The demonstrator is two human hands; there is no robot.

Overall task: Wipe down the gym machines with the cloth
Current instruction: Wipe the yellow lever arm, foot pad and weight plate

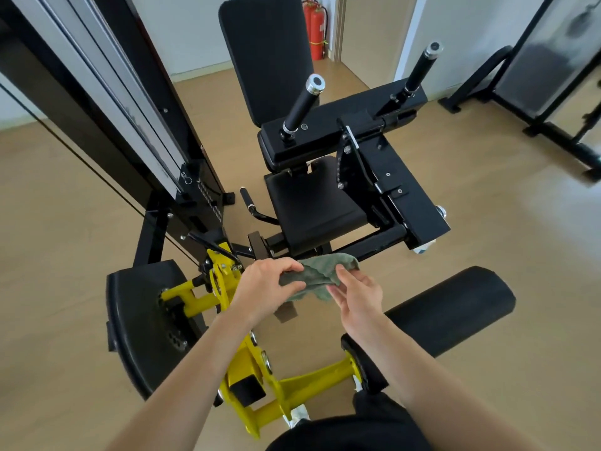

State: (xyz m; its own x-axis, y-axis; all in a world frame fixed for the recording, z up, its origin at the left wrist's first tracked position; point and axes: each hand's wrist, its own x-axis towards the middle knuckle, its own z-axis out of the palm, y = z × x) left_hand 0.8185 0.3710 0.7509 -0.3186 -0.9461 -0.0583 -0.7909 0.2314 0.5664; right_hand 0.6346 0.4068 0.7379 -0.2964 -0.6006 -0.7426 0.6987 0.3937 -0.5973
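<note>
Left grip (263, 286) and right grip (357, 297) are pinching the green cloth (320, 271) above the black-and-yellow machine (312, 203) (pale wooden floor (65, 206) lying beneath).

crumpled green cloth (317, 276) held above black-and-yellow gym machine (325, 203), seat upright

Red fire extinguishers (317, 27) are standing upright in the far corner, just beside the white wall (182, 27). A light wooden floor (65, 206) is stretching across the room, and it is catching a pale glare, brightest at the right edge.
</note>
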